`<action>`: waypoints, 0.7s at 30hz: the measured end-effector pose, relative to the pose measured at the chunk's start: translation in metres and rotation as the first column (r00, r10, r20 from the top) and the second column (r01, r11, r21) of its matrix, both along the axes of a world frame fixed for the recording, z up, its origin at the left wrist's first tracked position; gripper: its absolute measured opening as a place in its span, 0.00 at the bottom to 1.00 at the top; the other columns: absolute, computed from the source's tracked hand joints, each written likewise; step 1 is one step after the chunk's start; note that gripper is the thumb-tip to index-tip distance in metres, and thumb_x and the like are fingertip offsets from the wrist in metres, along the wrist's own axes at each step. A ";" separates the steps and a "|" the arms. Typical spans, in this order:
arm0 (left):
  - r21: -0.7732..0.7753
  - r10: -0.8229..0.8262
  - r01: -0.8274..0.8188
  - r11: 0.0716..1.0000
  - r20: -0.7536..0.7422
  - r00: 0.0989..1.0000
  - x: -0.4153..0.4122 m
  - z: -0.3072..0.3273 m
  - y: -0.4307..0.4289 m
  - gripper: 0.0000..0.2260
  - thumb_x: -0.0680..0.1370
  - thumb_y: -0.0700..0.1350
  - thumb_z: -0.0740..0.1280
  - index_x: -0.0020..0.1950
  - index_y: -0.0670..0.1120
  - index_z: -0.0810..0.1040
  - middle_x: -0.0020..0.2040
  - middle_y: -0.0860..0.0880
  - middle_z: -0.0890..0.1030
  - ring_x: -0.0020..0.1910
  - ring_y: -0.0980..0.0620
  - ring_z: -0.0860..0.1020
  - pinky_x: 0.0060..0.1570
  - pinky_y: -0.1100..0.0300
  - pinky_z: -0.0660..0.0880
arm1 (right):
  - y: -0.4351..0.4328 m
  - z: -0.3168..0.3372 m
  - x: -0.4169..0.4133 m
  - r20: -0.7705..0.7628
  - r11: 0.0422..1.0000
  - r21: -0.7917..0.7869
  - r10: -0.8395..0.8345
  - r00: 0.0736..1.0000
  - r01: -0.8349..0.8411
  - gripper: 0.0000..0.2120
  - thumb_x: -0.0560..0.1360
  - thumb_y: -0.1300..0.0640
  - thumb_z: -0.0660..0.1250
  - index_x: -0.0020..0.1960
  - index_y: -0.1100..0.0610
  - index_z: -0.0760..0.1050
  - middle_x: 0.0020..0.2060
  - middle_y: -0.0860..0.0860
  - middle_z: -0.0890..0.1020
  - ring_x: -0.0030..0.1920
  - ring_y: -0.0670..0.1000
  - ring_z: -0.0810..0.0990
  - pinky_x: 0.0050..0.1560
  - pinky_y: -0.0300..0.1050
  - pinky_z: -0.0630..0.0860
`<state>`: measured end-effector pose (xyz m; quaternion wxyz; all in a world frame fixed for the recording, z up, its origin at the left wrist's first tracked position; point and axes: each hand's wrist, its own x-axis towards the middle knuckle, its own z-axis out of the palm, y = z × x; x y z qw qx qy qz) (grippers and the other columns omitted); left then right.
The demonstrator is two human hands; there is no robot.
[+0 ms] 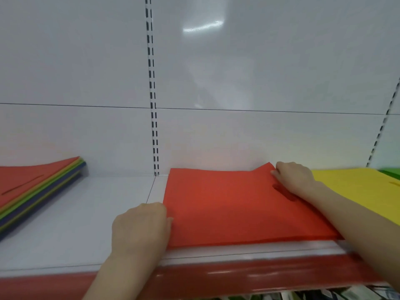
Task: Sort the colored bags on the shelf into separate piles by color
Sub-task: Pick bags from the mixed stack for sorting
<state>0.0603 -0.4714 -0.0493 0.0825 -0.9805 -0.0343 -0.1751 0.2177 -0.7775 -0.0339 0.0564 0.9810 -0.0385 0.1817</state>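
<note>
red bags (227,204) lie flat, left hand (140,228) gripping their left edge, right hand (294,178) their far corner.

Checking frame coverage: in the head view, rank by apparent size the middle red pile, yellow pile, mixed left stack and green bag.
1. middle red pile
2. mixed left stack and yellow pile: similar, both cropped by the frame, so unranked
3. green bag, only a sliver visible

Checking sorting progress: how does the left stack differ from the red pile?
The left stack mixes red, yellow, green, blue bags; the red pile is one colour. The left stack is untouched; left hand and right hand hold the red pile. Both lie on the shelf.
</note>
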 end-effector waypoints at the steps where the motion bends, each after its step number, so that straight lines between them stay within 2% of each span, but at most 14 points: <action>1: 0.008 0.011 -0.011 1.000 -0.010 1.000 -0.001 0.000 -0.001 0.13 0.80 0.58 0.53 0.50 0.51 0.70 0.57 0.51 0.76 0.58 0.49 0.76 0.49 0.61 0.70 | 0.000 -0.001 0.000 -0.004 1.000 -0.018 0.005 1.000 -0.005 0.16 0.81 0.49 0.54 0.58 0.60 0.72 0.57 0.58 0.78 0.57 0.58 0.76 0.50 0.46 0.70; 4: -0.014 0.037 -0.037 0.999 -0.010 0.999 -0.001 -0.001 -0.004 0.15 0.80 0.57 0.53 0.56 0.50 0.72 0.58 0.51 0.76 0.58 0.49 0.75 0.50 0.61 0.70 | 0.002 -0.002 -0.001 -0.011 0.997 -0.075 0.007 1.000 -0.008 0.16 0.80 0.48 0.55 0.59 0.59 0.72 0.58 0.57 0.77 0.59 0.58 0.76 0.52 0.46 0.71; 9: -0.031 0.068 -0.067 0.997 0.004 0.998 -0.006 -0.001 -0.008 0.16 0.81 0.56 0.52 0.57 0.49 0.73 0.57 0.50 0.76 0.58 0.48 0.75 0.50 0.60 0.70 | 0.005 0.004 -0.003 0.022 0.995 -0.101 -0.018 1.000 0.020 0.16 0.80 0.48 0.56 0.59 0.59 0.73 0.57 0.56 0.77 0.58 0.58 0.76 0.51 0.46 0.72; 11: -0.058 0.085 -0.083 0.995 0.030 0.996 -0.011 0.001 -0.007 0.16 0.81 0.56 0.52 0.56 0.48 0.73 0.56 0.49 0.77 0.57 0.48 0.76 0.49 0.60 0.70 | 0.009 0.010 -0.009 0.081 0.998 -0.063 0.005 0.997 0.000 0.16 0.80 0.49 0.56 0.58 0.60 0.73 0.56 0.57 0.76 0.57 0.59 0.76 0.51 0.47 0.71; 13: -0.110 0.088 -0.076 0.991 0.108 0.990 -0.012 0.004 -0.008 0.17 0.81 0.56 0.51 0.52 0.48 0.74 0.54 0.50 0.77 0.55 0.47 0.76 0.47 0.59 0.70 | 0.016 0.020 -0.014 0.169 0.996 0.044 0.065 0.983 -0.073 0.15 0.80 0.50 0.56 0.54 0.60 0.74 0.53 0.59 0.77 0.54 0.60 0.77 0.48 0.48 0.71; 15: -0.174 0.084 -0.043 0.984 0.235 0.968 -0.020 0.007 -0.003 0.15 0.80 0.55 0.54 0.46 0.48 0.74 0.47 0.49 0.79 0.49 0.47 0.78 0.41 0.58 0.71 | 0.035 0.029 -0.025 0.240 0.962 0.175 0.162 0.957 -0.207 0.14 0.79 0.52 0.57 0.47 0.60 0.75 0.49 0.60 0.79 0.50 0.61 0.77 0.42 0.47 0.67; 16: -0.197 0.060 -0.002 0.980 0.292 0.954 -0.022 0.007 0.001 0.13 0.78 0.54 0.60 0.41 0.47 0.75 0.40 0.48 0.79 0.41 0.45 0.79 0.35 0.57 0.71 | 0.047 0.033 -0.032 0.268 0.934 0.228 0.211 0.940 -0.275 0.13 0.79 0.52 0.57 0.45 0.60 0.74 0.47 0.60 0.80 0.49 0.61 0.77 0.41 0.46 0.65; 18: -0.202 0.001 0.083 0.976 0.385 0.923 -0.030 0.006 0.014 0.13 0.70 0.48 0.72 0.29 0.45 0.73 0.26 0.48 0.74 0.25 0.44 0.75 0.22 0.60 0.64 | 0.078 0.037 -0.047 0.310 0.871 0.293 0.303 0.901 -0.394 0.13 0.79 0.52 0.58 0.43 0.59 0.75 0.44 0.59 0.80 0.48 0.60 0.77 0.40 0.46 0.65; 21: -0.194 -0.009 0.097 0.976 0.411 0.912 -0.047 0.006 0.044 0.14 0.72 0.48 0.69 0.29 0.45 0.72 0.25 0.50 0.71 0.24 0.47 0.71 0.23 0.63 0.56 | 0.133 0.036 -0.066 0.314 0.791 0.323 0.428 0.848 -0.519 0.13 0.79 0.51 0.58 0.38 0.55 0.69 0.36 0.54 0.76 0.45 0.59 0.76 0.39 0.45 0.65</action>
